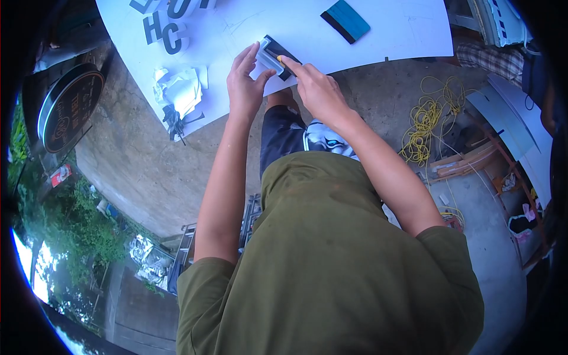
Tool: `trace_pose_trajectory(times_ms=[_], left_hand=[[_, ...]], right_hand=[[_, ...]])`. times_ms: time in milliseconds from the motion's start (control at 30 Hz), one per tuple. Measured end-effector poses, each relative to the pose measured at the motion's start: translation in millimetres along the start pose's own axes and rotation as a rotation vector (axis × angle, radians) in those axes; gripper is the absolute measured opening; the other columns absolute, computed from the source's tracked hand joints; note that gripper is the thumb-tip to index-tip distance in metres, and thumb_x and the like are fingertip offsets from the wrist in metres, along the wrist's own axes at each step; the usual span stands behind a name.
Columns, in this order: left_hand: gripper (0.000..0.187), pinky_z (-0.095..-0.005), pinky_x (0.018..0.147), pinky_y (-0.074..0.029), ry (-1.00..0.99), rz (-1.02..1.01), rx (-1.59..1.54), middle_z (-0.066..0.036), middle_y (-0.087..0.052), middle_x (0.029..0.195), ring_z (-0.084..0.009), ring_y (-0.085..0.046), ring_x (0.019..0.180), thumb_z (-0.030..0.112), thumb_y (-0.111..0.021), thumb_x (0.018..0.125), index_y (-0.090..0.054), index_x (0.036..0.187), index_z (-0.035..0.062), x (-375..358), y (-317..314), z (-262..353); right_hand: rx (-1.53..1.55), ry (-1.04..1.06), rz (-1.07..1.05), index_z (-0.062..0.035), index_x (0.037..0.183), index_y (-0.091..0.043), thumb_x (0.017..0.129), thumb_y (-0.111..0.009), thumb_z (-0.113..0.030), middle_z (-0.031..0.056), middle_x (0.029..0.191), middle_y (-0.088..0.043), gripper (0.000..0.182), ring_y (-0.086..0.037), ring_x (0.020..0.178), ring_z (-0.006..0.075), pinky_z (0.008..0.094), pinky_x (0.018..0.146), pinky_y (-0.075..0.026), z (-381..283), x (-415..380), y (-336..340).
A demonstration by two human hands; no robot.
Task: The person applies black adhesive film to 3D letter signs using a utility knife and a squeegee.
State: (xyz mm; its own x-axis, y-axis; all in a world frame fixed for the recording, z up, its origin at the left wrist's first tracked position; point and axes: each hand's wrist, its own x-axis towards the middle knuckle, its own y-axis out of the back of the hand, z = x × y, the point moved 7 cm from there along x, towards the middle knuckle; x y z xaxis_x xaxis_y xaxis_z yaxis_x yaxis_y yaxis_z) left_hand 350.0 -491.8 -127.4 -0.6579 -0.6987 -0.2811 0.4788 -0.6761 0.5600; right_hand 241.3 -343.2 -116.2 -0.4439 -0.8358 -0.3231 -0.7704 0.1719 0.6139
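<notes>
A dark-faced block letter [273,52] with pale raised sides lies near the front edge of a white sheet [236,26]. My left hand [245,80] grips its left side between the fingers and thumb. Over the letter's right part, my right hand [316,89] is closed in a pinch, forefinger stretched forward. A small yellow tip [280,58] shows at those fingertips; the rest of what I pinch is hidden by the hand, so I cannot tell its kind.
More dark-faced letters [171,38] stand at the sheet's upper left. A teal squeegee [349,21] lies at the upper right. Crumpled paper [180,92] and black strips [173,121] sit at the left edge. Yellow cord [423,127] is heaped on the floor; a round sign [71,106] stands left.
</notes>
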Motion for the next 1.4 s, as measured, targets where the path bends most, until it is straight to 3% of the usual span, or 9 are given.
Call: trace_pose_trajectory(times_ms=[100,200,300,400,1000,1400], left_hand=[[0.077,-0.0386,0.107,-0.06,-0.003,0.001,-0.006,-0.01,-0.064,0.149,-0.0214,-0.069,0.124,0.011,-0.092,0.082,-0.062,0.153,0.0159,0.6,-0.5,0.7],[0.076,-0.0397,0.1,-0.061,-0.021,0.03,-0.014,-0.014,-0.066,0.147,-0.0288,-0.072,0.116,0.01,-0.092,0.079,-0.065,0.15,0.0137,0.3,-0.2,1.2],[0.075,-0.0398,0.1,-0.062,-0.037,0.032,-0.027,-0.014,-0.066,0.147,-0.0288,-0.072,0.117,0.01,-0.092,0.08,-0.065,0.15,0.0135,0.4,-0.3,0.7],[0.077,-0.0376,0.107,-0.06,0.01,0.0,-0.019,-0.01,-0.064,0.15,-0.02,-0.07,0.122,0.009,-0.092,0.082,-0.063,0.153,0.0161,1.2,-2.1,-3.1],[0.078,-0.039,0.098,-0.061,0.022,0.009,0.081,-0.01,-0.066,0.148,-0.0235,-0.072,0.115,0.015,-0.095,0.078,-0.066,0.151,0.0194,2.9,-0.3,-2.5],[0.077,-0.0402,0.098,-0.061,-0.002,0.041,0.144,-0.012,-0.067,0.143,-0.0249,-0.072,0.114,0.015,-0.095,0.078,-0.067,0.149,0.0212,1.5,-0.2,-4.1]], right_hand=[[0.003,-0.017,-0.019,-0.0216,0.159,-0.051,0.104,-0.055,-0.005,0.0201,0.113,-0.07,0.058,-0.074,0.094,0.0452,0.0551,0.085,-0.061,-1.0,1.0,0.1],[-0.001,-0.01,-0.017,-0.0213,0.16,-0.05,0.104,-0.055,-0.005,0.0203,0.113,-0.07,0.058,-0.074,0.095,0.0454,0.0552,0.085,-0.06,-1.6,2.0,0.1],[-0.02,-0.003,-0.026,-0.0207,0.16,-0.05,0.103,-0.055,-0.004,0.0204,0.113,-0.07,0.06,-0.074,0.094,0.0453,0.0551,0.085,-0.06,-0.1,3.8,-2.2],[-0.028,0.014,-0.03,-0.0202,0.161,-0.049,0.102,-0.056,-0.004,0.0204,0.113,-0.07,0.061,-0.074,0.094,0.0451,0.0549,0.085,-0.06,-0.5,4.8,-1.4],[-0.07,-0.014,-0.156,-0.0154,0.162,-0.046,0.094,-0.063,0.003,0.0227,0.119,-0.069,0.072,-0.073,0.102,0.0459,0.0532,0.09,-0.059,-6.6,9.3,2.2],[-0.063,-0.04,-0.169,-0.0161,0.162,-0.047,0.097,-0.057,0.001,0.0227,0.113,-0.069,0.067,-0.073,0.09,0.0473,0.0566,0.084,-0.059,2.7,-25.2,11.4]])
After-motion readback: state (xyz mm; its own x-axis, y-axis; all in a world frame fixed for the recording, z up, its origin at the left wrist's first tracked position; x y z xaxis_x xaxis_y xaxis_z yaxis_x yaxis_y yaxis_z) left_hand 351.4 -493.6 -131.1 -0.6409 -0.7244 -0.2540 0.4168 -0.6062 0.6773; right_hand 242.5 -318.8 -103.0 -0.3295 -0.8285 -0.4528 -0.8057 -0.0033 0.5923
